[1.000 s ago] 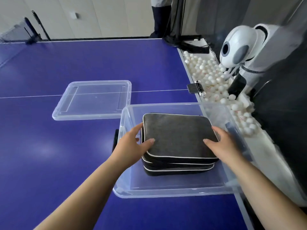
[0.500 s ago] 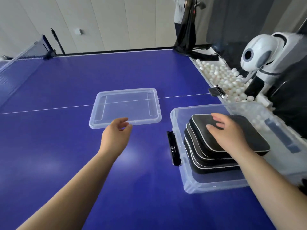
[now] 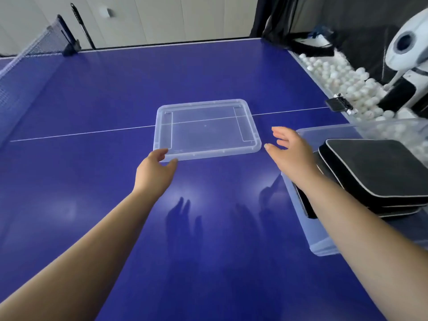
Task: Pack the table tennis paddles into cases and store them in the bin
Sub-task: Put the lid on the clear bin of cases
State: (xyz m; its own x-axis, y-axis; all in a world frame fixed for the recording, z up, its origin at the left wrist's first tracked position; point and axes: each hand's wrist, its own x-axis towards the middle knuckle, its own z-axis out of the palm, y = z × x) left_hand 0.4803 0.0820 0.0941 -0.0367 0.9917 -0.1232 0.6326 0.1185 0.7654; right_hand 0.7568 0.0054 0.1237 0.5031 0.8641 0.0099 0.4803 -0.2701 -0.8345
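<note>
The cases [image 3: 375,172] lie stacked in the bin [image 3: 322,246] at the tabletop's right edge; we reach for the lid [image 3: 206,130], left hand [image 3: 155,172] touching its near corner, right hand [image 3: 291,154] spread beside it, neither grip closed; next, lift it onto the bin.

lid [image 3: 206,129] left of bin [image 3: 301,195], cases [image 3: 375,172] inside

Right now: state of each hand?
Left hand: open, fingertips at the near-left corner of the clear lid, not gripping it.
Right hand: open, fingers spread, holding nothing, beside the lid's right edge.
</note>
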